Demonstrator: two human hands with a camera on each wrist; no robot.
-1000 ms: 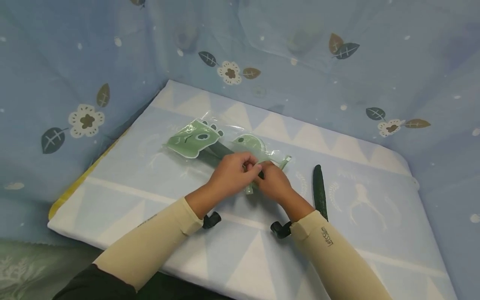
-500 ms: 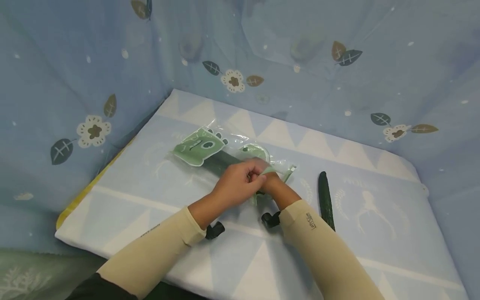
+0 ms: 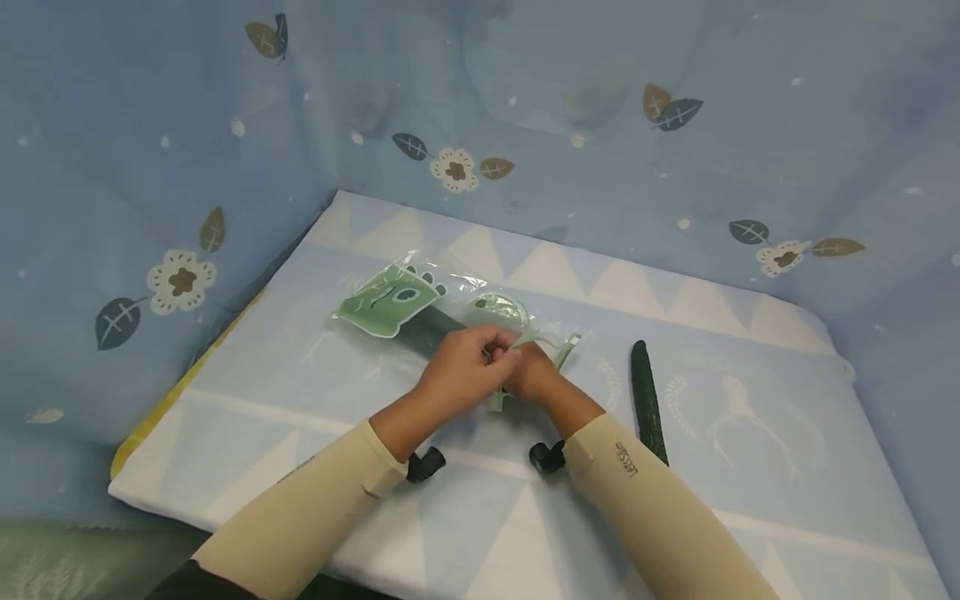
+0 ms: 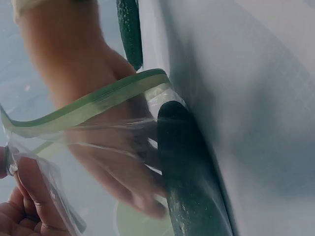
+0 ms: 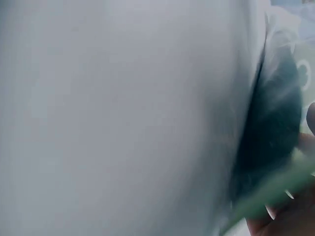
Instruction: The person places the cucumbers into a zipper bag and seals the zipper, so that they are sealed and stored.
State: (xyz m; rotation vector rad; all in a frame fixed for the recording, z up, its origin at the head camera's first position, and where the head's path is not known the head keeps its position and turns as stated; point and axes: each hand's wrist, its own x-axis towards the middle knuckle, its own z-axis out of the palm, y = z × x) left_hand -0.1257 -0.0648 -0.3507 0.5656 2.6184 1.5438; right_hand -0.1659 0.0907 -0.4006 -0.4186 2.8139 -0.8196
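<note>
A clear zip bag [image 3: 386, 304] with a green cartoon face lies on the bed-like surface. Inside it is a dark green cucumber [image 3: 422, 330], whose rounded end faces the bag's mouth in the left wrist view. My left hand [image 3: 463, 360] pinches the green zip rim [image 4: 93, 104] and holds the mouth up. Through that mouth reaches my right hand [image 3: 536, 372]; the left wrist view shows its fingers [image 4: 147, 204] loosely extended beside the cucumber. In the head view my left hand hides part of the right.
A second cucumber [image 3: 647, 400] lies outside the bag, to the right, near my right sleeve [image 3: 660, 517]. The padded, patterned surface [image 3: 480, 517] ends in a front edge. Blue floral curtains [image 3: 570, 167] stand behind it. Black wrist camera mounts [image 3: 427, 464] jut out below both wrists.
My right hand has moved deeper into the bag's mouth, over the cucumber's end. My left hand keeps its pinch on the rim. The head view has shifted slightly.
</note>
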